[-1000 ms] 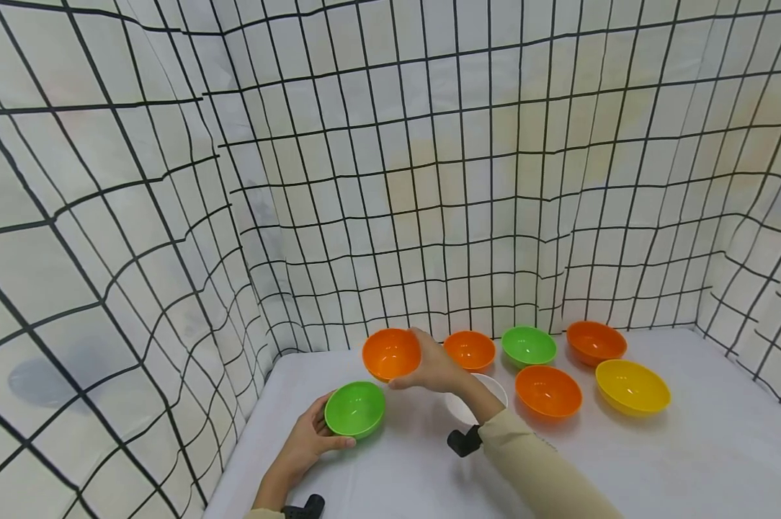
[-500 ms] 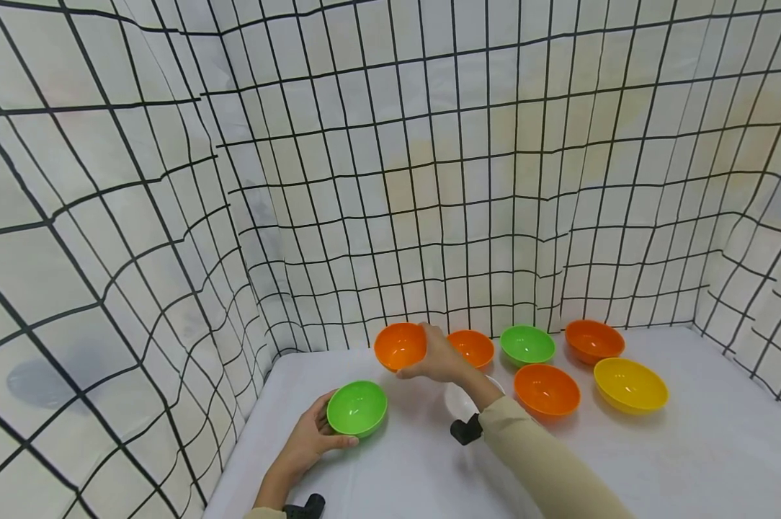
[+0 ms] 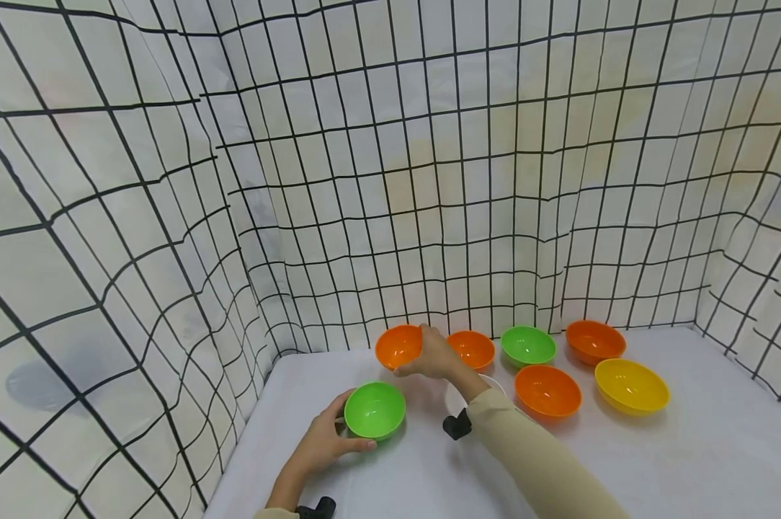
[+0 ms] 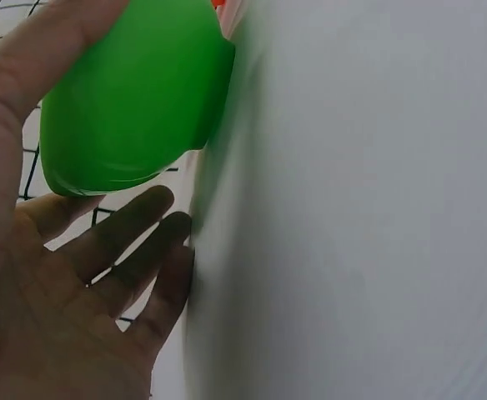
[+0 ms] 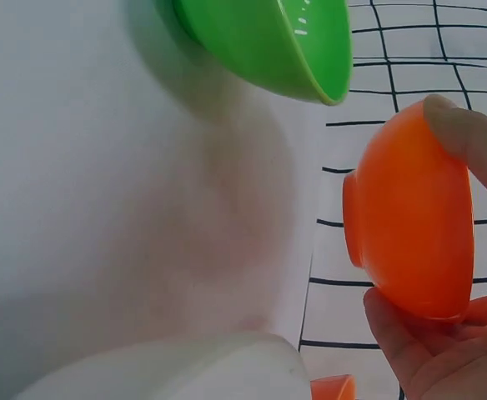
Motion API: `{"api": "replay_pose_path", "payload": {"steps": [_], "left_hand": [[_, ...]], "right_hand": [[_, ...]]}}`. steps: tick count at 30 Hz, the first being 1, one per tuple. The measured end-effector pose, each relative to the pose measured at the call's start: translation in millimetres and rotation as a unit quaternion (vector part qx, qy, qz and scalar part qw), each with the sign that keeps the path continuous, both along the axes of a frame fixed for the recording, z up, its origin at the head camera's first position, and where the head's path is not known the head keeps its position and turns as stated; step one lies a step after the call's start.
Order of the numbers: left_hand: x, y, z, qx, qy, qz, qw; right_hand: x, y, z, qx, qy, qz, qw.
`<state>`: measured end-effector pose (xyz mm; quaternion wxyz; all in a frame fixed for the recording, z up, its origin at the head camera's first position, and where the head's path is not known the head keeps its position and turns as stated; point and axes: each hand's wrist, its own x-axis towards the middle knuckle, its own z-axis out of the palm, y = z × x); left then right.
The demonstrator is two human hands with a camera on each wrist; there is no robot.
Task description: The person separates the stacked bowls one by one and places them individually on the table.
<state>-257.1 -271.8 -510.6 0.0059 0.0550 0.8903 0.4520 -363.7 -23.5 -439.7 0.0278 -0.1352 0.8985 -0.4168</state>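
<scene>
My left hand point(image 3: 323, 441) holds a green bowl point(image 3: 375, 412) by its side, the thumb along the near side and fingers around the left. In the left wrist view this bowl point(image 4: 135, 100) sits between thumb and index finger, while the other fingers spread beneath it. Farther back, my right hand point(image 3: 434, 356) grips an orange bowl point(image 3: 397, 348) at its right side. The right wrist view has that bowl point(image 5: 414, 217) pinched between thumb and fingers, its base apart from the tabletop. A white bowl point(image 3: 454, 401) stands below my right forearm, partly hidden by it.
Right of my right hand stand another orange bowl point(image 3: 471, 350), a second green bowl point(image 3: 529, 346), an orange bowl point(image 3: 596, 342) at the back, an orange bowl point(image 3: 547, 391) in front and a yellow bowl point(image 3: 632, 387). Black-gridded white cloth point(image 3: 390, 259) walls the white table point(image 3: 689, 461).
The orange bowl in my right hand has shifted slightly right and back. My left hand has carried the green bowl to the right, mostly within the last half second.
</scene>
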Motion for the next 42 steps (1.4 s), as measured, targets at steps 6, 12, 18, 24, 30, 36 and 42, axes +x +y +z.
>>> {"api": "replay_pose_path", "payload": {"steps": [6, 12, 18, 24, 30, 36, 42], "left_hand": [[1.4, 12.5, 1.1, -0.025, 0.030, -0.025, 0.9989], [2.5, 24.4, 1.6, -0.045, 0.051, -0.023, 0.9974], [4.6, 33.9, 0.4, -0.076, 0.054, -0.001, 0.9956], [6.3, 42.4, 0.0, -0.095, 0.065, 0.010, 0.9933], [6.7, 48.6, 1.0, -0.110, 0.068, 0.019, 0.9914], [7.4, 50.0, 1.1, -0.116, 0.072, 0.022, 0.9904], [6.9, 49.6, -1.2, -0.121, 0.071, 0.026, 0.9898]], "right_hand": [[-0.2, -5, -0.9, 0.017, -0.018, -0.021, 0.9995], [-1.5, -9, -5.3, 0.043, -0.028, -0.033, 0.9981], [-6.5, -11, -14.1, 0.069, -0.036, -0.037, 0.9963], [-10.4, -13, -21.6, 0.070, -0.047, -0.045, 0.9954], [-10.7, -14, -22.1, 0.070, -0.049, -0.043, 0.9954], [-12.9, -14, -23.9, 0.075, -0.055, -0.042, 0.9947], [-13.7, -12, -23.3, 0.086, -0.063, -0.041, 0.9934]]}}
